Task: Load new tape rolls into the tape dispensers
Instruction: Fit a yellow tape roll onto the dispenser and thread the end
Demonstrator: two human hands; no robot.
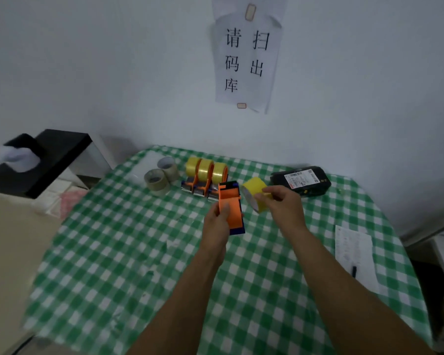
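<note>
Above the green-and-white checked tabletop (139, 252), left hand (217, 221) closed in a firm grip on an empty orange-and-blue plastic tape dispenser (230, 203). At its 3 o'clock, just beside, right hand (283, 204) pinching a bright yellow tape roll (254, 194). At 12 o'clock, three loaded orange dispensers (205, 179) resting in a row; at 10 o'clock, two spent brown cardboard cores (162, 175).

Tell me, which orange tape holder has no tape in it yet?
The orange dispenser held in the left hand is empty. The three dispensers standing in a row on the table behind it each already carry a yellow roll.
</note>
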